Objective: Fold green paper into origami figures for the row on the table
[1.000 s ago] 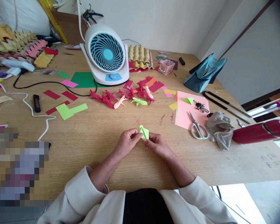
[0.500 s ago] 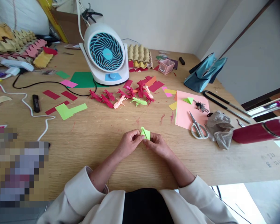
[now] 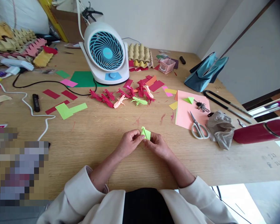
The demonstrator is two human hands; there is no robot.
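Observation:
Between both hands, a small folded piece of bright green paper (image 3: 146,133) is held just over the wooden table (image 3: 93,133). My left hand (image 3: 129,143) pinches its left side, thumb on top. From the right, my right hand (image 3: 160,145) grips the lower right edge with thumb and fingers. A diagonal fold line shows on the paper; its underside is hidden. Beyond the hands lie several folded red paper figures (image 3: 107,101), a pale peach one (image 3: 120,101) and a green one (image 3: 139,101).
A white fan (image 3: 107,53) stands behind the figures. Scissors (image 3: 199,127), keys (image 3: 202,106) and a folded green piece (image 3: 189,100) lie on pink paper (image 3: 184,116) at right, near a red bottle (image 3: 259,132). Green paper offcuts (image 3: 65,111) and a black marker (image 3: 36,102) are at left.
Both hands keep the same grip on the green paper, with hardly any movement. The view has shifted very slightly.

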